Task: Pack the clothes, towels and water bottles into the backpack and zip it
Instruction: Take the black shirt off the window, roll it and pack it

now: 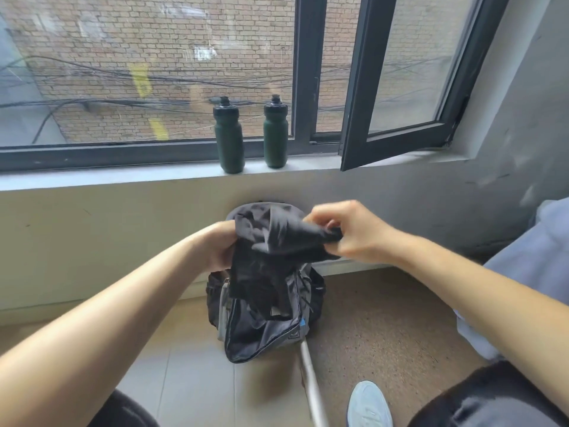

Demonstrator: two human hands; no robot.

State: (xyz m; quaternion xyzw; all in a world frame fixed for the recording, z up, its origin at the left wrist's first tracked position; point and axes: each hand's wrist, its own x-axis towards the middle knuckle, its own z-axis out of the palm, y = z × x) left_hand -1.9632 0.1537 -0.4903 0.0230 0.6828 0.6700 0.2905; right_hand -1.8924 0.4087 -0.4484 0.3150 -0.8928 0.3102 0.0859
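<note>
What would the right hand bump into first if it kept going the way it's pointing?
Probably the left hand. The right hand points leftward, pinching the black cloth garment stretched between them above the open grey-black backpack; depth is hard to judge.

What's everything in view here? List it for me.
water bottles: two, dark green, black caps, upright on the windowsill
backpack: one, black and grey, on the floor, open
garment: one, black, held over the backpack
window pane: one, dark frame, swung open, right
cloth: one, pale blue, right edge
metal tube: one, silver, floor beside backpack
shoe: one, pale blue, bottom edge
left hand: one, grips the garment's left side
right hand: one, pinches the garment's right end
</note>
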